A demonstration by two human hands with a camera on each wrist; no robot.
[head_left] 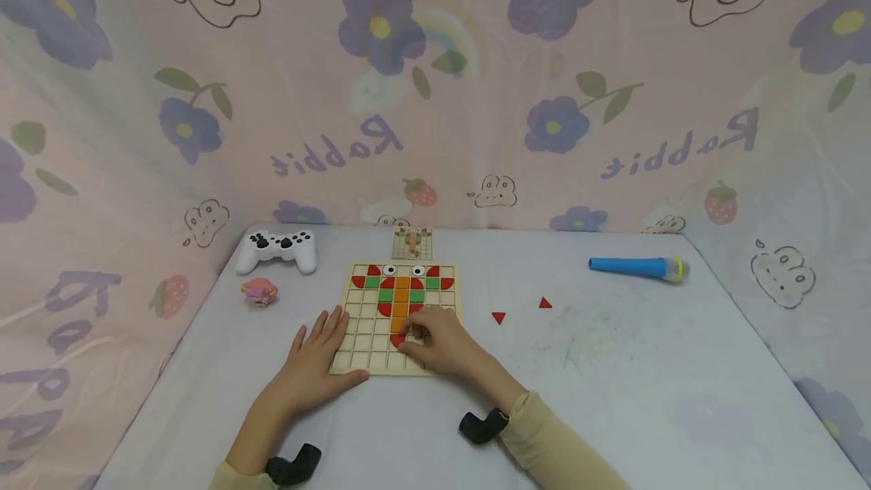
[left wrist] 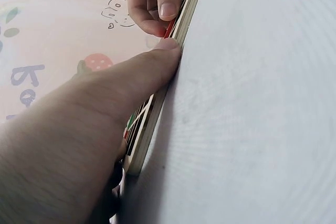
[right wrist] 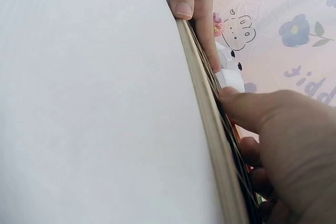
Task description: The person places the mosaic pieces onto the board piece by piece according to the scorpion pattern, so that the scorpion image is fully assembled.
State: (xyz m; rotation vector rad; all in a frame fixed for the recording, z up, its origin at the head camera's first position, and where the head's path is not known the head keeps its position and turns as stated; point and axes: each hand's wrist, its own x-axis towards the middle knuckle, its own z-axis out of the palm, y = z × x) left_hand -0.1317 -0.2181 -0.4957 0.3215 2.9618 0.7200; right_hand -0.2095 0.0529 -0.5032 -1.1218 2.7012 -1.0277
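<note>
A square wooden grid board (head_left: 350, 358) lies on the table, its upper cells filled with red, green and orange pieces and two round eye pieces. My left hand (head_left: 309, 358) rests at the board's left side with fingers spread, the thumb along its near edge. Over the lower middle cells, my right hand (head_left: 438, 339) has its thumb and curled fingers at a small red piece with a rounded edge (head_left: 397, 341), pinching it just below the orange column (head_left: 401, 293). In the left wrist view the red piece (left wrist: 168, 29) shows beside the right fingertips. The right hand covers several cells.
A small pattern card (head_left: 412, 243) lies behind the board. Two red triangles (head_left: 499, 317) lie to its right. A blue toy microphone (head_left: 629, 268) is at the far right; a white game controller (head_left: 277, 252) and a small pink toy (head_left: 260, 292) are at the left.
</note>
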